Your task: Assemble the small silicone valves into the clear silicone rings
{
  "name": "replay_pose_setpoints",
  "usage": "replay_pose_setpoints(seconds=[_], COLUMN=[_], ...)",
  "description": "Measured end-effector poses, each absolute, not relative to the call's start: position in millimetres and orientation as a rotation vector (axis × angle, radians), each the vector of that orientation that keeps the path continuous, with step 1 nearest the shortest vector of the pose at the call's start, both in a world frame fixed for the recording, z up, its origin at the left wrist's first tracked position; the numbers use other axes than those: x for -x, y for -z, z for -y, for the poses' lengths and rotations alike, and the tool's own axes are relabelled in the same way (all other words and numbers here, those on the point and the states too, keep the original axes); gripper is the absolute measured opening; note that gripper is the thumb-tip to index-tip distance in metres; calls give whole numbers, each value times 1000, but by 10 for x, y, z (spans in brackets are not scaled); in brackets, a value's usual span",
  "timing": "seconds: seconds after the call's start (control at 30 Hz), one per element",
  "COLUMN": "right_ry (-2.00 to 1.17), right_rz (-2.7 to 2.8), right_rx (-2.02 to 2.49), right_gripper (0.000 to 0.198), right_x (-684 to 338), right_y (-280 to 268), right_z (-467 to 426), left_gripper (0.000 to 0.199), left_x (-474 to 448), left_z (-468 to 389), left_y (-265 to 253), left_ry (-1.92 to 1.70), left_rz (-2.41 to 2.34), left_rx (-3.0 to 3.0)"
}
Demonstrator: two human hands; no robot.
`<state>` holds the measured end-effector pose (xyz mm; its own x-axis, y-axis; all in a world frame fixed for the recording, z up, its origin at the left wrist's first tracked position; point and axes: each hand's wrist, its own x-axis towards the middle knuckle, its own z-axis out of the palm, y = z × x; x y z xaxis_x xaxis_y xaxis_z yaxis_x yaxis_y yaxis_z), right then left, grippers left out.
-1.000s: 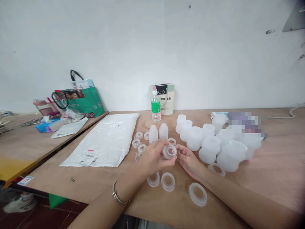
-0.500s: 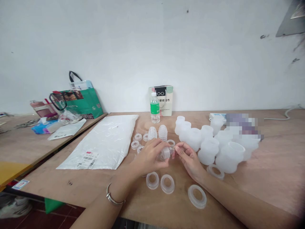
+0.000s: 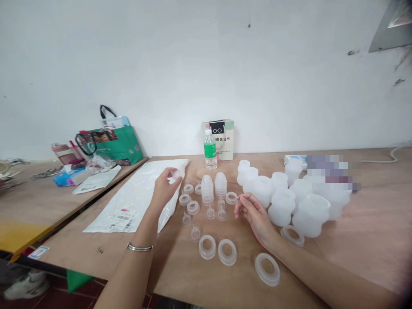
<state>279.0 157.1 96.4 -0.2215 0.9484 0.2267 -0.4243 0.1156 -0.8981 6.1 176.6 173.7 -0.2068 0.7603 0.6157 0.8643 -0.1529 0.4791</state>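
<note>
The left hand [image 3: 165, 185] is partly closed, with the thumb and the fingers bent around a small clear piece [image 3: 177, 174], which shows between the fingertips; its exact shape is hard to see. This hand is over the right part of a white packet [image 3: 131, 197], and a metal bracelet [image 3: 140, 247] is around its wrist. The right hand [image 3: 255, 214] is half open, with curled fingers and the thumb close to them; I cannot tell whether something small is between its tips. It is just beside a clear ring [image 3: 231, 198].

Between the two hands, several clear teats [image 3: 193, 207] lie on the wooden table [image 3: 180, 274], most of them with the tip up. Behind them two domed caps [image 3: 207, 191] stand upright, side by side. Nearer to the person, three more flat rings [image 3: 227, 252] lie apart from each other, and another one is near the right forearm. To the right of the right hand, many whitish cups [image 3: 281, 206] stand in a close group.

Farther away, a water bottle [image 3: 210, 151] with a green label stands before a paper bag [image 3: 228, 148] near the wall. On the left table there are a green bag [image 3: 120, 146] and a tissue pack [image 3: 69, 177].
</note>
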Motion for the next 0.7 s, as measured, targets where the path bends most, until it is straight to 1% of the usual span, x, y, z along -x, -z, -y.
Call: replay_pose_setpoints(seconds=[0.17, 0.3, 0.4, 0.5, 0.63, 0.7], right_ry=[-1430, -1432, -1434, -1404, -1309, -1249], right_rz=[1195, 1216, 1225, 1243, 1280, 1300], right_rx=[631, 644, 650, 654, 706, 732], right_gripper=[22, 22, 23, 24, 27, 28], right_x=[-2780, -2783, -2785, -2783, -2774, -2765], right_y=[-967, -970, -963, -961, -967, -967], right_z=[-1573, -1569, -1571, -1578, -1591, -1598], left_gripper=[30, 26, 21, 22, 22, 34], left_x=[-140, -224, -288, -325, -306, -296], left_z=[-2270, -2649, -2799, -2810, -2591, -2395], left_y=[-1746, -1713, -1644, -1652, -1864, -1990], left_ry=[776, 453, 291, 246, 406, 505], left_rz=[2122, 2166, 2157, 2130, 2069, 2018], left_rx=[2189, 2310, 2372, 2414, 2374, 2378])
